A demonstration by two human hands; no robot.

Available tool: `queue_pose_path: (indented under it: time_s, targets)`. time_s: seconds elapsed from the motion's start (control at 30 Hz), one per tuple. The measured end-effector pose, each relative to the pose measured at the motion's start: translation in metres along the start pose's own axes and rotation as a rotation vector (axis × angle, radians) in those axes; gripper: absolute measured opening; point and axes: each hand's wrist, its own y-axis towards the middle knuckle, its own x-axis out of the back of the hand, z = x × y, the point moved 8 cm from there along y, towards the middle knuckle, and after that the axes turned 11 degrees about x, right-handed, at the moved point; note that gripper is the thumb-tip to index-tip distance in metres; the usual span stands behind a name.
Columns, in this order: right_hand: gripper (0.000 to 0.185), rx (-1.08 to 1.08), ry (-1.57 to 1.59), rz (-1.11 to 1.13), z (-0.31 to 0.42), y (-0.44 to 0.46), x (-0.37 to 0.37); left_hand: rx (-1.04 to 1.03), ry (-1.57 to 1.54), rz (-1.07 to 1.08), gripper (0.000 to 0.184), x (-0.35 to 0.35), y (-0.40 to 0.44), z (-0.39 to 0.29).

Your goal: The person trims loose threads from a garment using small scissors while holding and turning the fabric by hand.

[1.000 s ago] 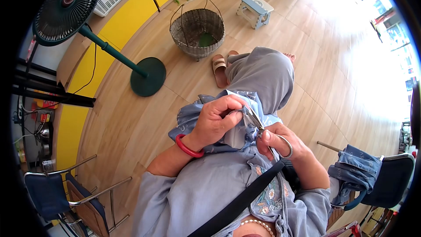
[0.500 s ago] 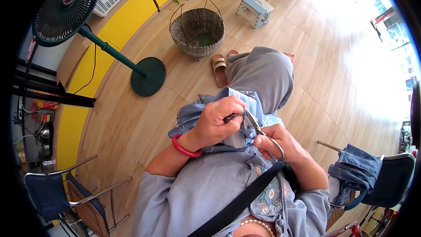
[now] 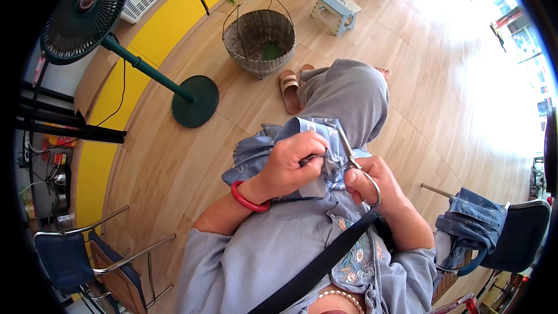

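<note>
Over to the left of the cloth (image 3: 250, 154) bunched in your lap, a dark blue chair (image 3: 61, 259) stands on the floor, and farther ahead on that same side is a green standing fan (image 3: 195, 102). The cloth itself, blue with white lettering, lies across your thighs. Your left hand (image 3: 295, 161), with a red bangle (image 3: 250, 197) at the wrist, is over its middle, thumb and fingers pinching a fold; something small and dark shows between the fingers, too hidden to name. Straight ahead of the cloth, well apart from it, sits a woven basket (image 3: 260, 64). The scissors (image 3: 350, 150) are at the cloth's right side, blades pointing ahead, just beside the pinched fold; whether they touch it you can't tell from here. Your right hand (image 3: 375, 183) grips their handles, a metal loop showing at the thumb. Well to the right of the cloth, a similar folded fabric (image 3: 474, 215) rests by another chair (image 3: 525, 235), touched by neither hand. The work looks under way: you have the fold gathered and the scissors ready at it, but no finished cut or loose piece can be made out, and how much remains is unclear.
</note>
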Motion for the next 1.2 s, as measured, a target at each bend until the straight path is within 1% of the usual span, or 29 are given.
queue_pose_path:
  time_s: [0.07, 0.1, 0.13, 0.2, 0.23, 0.3, 0.33, 0.4, 0.43, 0.47, 0.5, 0.6, 0.63, 0.67, 0.7, 0.73, 0.77, 0.8, 0.87, 0.93, 1.0, 1.07, 1.13, 1.2]
  targets:
    - [0.037, 0.149, 0.003, -0.171, 0.018, -0.004, 0.019, 0.092, -0.06, -0.005, 0.012, 0.008, 0.001, 0.008]
    - [0.025, 0.19, -0.003, -0.232, 0.017, -0.004, 0.029, 0.097, -0.078, -0.011, 0.01, 0.009, 0.001, 0.009]
    - [0.02, 0.277, -0.087, -0.276, 0.022, -0.001, 0.035, 0.098, -0.08, -0.008, 0.01, 0.009, 0.002, 0.009]
    - [0.018, 0.354, -0.235, -0.31, 0.034, 0.009, 0.041, 0.055, -0.069, 0.035, 0.008, 0.006, 0.003, 0.005]
    - [0.018, 0.353, -0.235, -0.316, 0.033, 0.017, 0.041, 0.054, -0.071, 0.04, 0.008, 0.005, 0.003, 0.003]
    - [0.022, 0.565, -0.263, -0.247, 0.045, 0.031, 0.032, 0.154, -0.117, 0.063, 0.005, 0.002, 0.002, 0.009]
    - [0.022, 0.564, -0.262, -0.247, 0.047, 0.035, 0.034, 0.154, -0.117, 0.063, 0.005, 0.001, 0.001, 0.007]
    - [0.023, 0.512, -0.043, 0.019, 0.044, 0.047, 0.018, 0.226, -0.068, 0.03, 0.006, 0.005, -0.001, 0.009]
    - [0.022, 0.445, -0.063, 0.086, 0.044, 0.051, 0.013, 0.23, -0.066, 0.028, 0.006, 0.006, -0.002, 0.01]
    - [0.022, 0.445, -0.059, 0.089, 0.047, 0.054, 0.013, 0.205, -0.055, 0.013, 0.006, 0.009, -0.002, 0.01]
    - [0.021, 0.432, -0.14, 0.148, 0.047, 0.057, 0.009, 0.178, -0.044, -0.003, 0.006, 0.011, -0.003, 0.009]
    - [0.017, 0.464, -0.292, 0.219, 0.048, 0.064, 0.003, 0.219, -0.082, -0.023, 0.007, 0.015, -0.005, 0.01]
    - [0.019, 0.487, -0.319, 0.216, 0.049, 0.066, 0.001, 0.219, -0.08, -0.028, 0.007, 0.017, -0.005, 0.009]
    - [0.027, 0.511, -0.347, 0.212, 0.051, 0.068, 0.0, 0.217, -0.078, -0.004, 0.008, 0.017, -0.005, 0.006]
    - [0.027, 0.512, -0.347, 0.216, 0.052, 0.069, 0.0, 0.214, -0.075, 0.02, 0.008, 0.016, -0.004, 0.004]
    - [0.025, 0.463, -0.324, 0.283, 0.049, 0.071, -0.004, 0.214, -0.074, 0.016, 0.008, 0.018, -0.004, 0.007]
    - [0.023, 0.413, -0.301, 0.349, 0.046, 0.072, -0.007, 0.173, -0.112, 0.055, 0.008, 0.016, -0.004, 0.007]
    - [0.023, 0.414, -0.3, 0.352, 0.048, 0.074, -0.007, 0.133, -0.149, 0.096, 0.008, 0.013, -0.004, 0.006]
    - [0.018, 0.375, -0.29, 0.486, 0.049, 0.075, -0.016, 0.174, -0.154, 0.099, 0.008, 0.014, -0.007, 0.006]
    - [0.016, 0.352, -0.26, 0.49, 0.045, 0.081, -0.017, 0.215, -0.159, 0.103, 0.008, 0.015, -0.009, 0.006]
    - [0.016, 0.33, -0.231, 0.497, 0.044, 0.082, -0.018, 0.218, -0.118, 0.045, 0.007, 0.021, -0.01, 0.004]
    - [0.017, 0.311, -0.277, 0.423, 0.047, 0.084, -0.011, 0.229, -0.119, 0.008, 0.006, 0.025, -0.01, 0.004]
    - [0.018, 0.337, -0.288, 0.41, 0.043, 0.084, -0.01, 0.24, -0.123, -0.025, 0.005, 0.027, -0.01, 0.005]
    - [0.017, 0.356, -0.199, 0.377, 0.038, 0.082, -0.009, 0.207, -0.093, -0.051, 0.004, 0.027, -0.009, 0.002]
